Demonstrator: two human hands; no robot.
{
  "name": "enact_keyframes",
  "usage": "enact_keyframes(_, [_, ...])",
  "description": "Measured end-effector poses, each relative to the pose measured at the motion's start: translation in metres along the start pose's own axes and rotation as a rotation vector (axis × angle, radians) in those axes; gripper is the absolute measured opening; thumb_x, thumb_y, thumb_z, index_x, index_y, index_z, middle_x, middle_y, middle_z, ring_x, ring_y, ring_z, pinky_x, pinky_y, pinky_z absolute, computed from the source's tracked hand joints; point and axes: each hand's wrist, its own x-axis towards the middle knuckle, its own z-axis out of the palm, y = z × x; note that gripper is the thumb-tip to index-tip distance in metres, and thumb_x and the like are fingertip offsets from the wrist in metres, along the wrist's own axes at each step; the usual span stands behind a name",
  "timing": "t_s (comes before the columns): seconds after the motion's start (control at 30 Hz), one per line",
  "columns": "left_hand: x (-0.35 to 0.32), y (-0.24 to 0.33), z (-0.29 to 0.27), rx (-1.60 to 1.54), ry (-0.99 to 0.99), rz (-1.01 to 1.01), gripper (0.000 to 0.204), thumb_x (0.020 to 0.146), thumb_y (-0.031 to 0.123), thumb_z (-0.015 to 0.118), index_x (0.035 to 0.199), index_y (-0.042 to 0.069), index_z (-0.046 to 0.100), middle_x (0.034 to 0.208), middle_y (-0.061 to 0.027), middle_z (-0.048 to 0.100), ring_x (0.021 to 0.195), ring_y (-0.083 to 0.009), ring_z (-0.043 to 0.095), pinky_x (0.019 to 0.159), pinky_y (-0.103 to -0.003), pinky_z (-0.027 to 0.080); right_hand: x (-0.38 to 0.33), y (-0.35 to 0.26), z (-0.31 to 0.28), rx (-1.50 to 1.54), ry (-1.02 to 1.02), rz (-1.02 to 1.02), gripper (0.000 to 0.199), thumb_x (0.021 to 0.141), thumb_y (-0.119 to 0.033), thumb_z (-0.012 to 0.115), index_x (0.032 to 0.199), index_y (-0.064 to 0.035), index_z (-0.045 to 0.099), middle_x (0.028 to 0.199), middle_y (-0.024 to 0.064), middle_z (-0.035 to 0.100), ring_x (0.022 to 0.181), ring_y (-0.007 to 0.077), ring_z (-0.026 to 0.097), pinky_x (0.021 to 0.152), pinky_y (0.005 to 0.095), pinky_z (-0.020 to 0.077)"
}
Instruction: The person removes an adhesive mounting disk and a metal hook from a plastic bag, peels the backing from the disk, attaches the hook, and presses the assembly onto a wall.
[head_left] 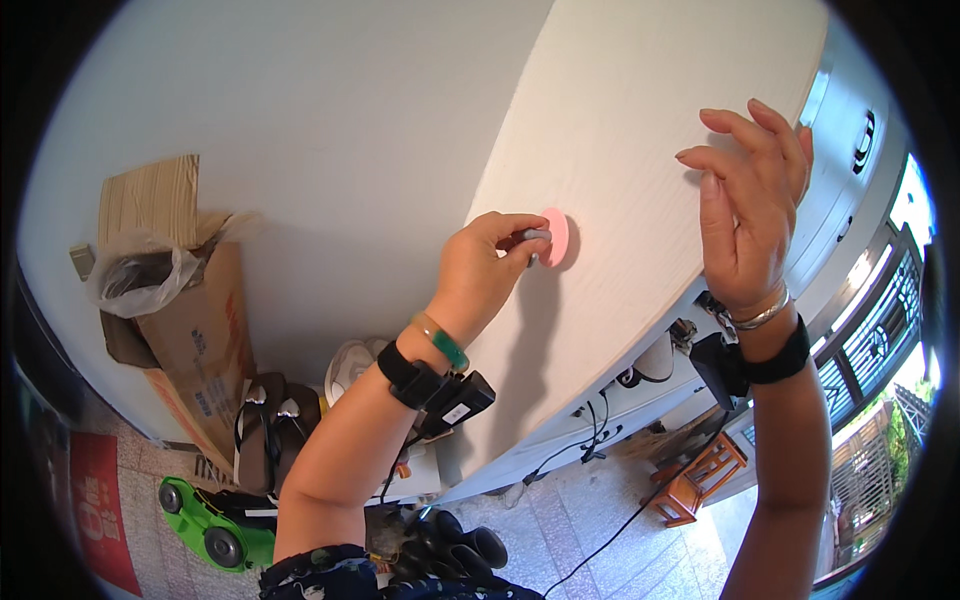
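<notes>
1. The tall white wood-grain cabinet side panel (640,150) fills the upper right of the view, next to the plain white wall (300,120). Its front corner edge runs down from the top centre toward the left hand.
2. A torn brown cardboard box (195,330) with a crumpled clear plastic bag (140,275) in it leans against the wall at the left. Below it sit a green toy car (215,525) and dark shoes on the tiled floor (600,530).
3. A small orange wooden stool (700,480) stands on the floor at lower right, with black cables trailing near it.
4. The right hand (750,220) is raised in front of the panel, fingers loosely spread and holding nothing; whether the fingertips touch the surface cannot be told.
5. The left hand (490,265) is pinched shut on a small grey knob (537,236) that sits against the round pink disc (555,237).
6. The pink disc lies flat on the panel, just inside the corner edge, so it seems already placed. By my reading, what is left is pressing or adjusting it, since the fingers have not let go.
7. Room is generous: bare panel spreads to the right and above the disc, with only the corner edge close on the left.
</notes>
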Motion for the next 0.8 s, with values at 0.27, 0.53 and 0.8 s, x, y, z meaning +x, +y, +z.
enact_keyframes(0.27, [-0.003,0.002,0.013,0.028,0.018,0.017,0.022,0.082,0.004,0.063,0.104,0.002,0.064,0.086,-0.0034,0.062,0.075,-0.0092,0.056,0.068,-0.021,0.045,-0.002,0.002,0.0,-0.004,-0.052,-0.03,0.02,0.077,-0.006,0.045,0.084,-0.0081,0.064,0.108,0.0105,0.06,0.122,0.0282,0.038,0.105,0.044,0.0129])
enact_keyframes(0.53, [-0.003,-0.01,0.019,0.002,0.045,0.033,0.022,0.083,0.003,0.062,0.105,0.002,0.064,0.086,-0.0024,0.061,0.076,-0.0075,0.056,0.067,-0.02,0.045,-0.002,0.001,-0.001,0.009,-0.055,0.004,0.02,0.075,-0.005,0.047,0.083,-0.0069,0.065,0.107,0.0108,0.06,0.122,0.0281,0.038,0.105,0.0436,0.0133])
enact_keyframes(0.8, [0.0,-0.001,0.021,0.086,0.055,0.043,0.021,0.083,0.005,0.063,0.103,0.002,0.065,0.083,-0.0019,0.06,0.072,-0.0065,0.054,0.064,-0.02,0.044,-0.003,0.004,0.001,0.008,-0.025,-0.017,0.02,0.075,-0.005,0.048,0.083,-0.0074,0.065,0.106,0.0105,0.061,0.122,0.027,0.039,0.106,0.0437,0.0134])
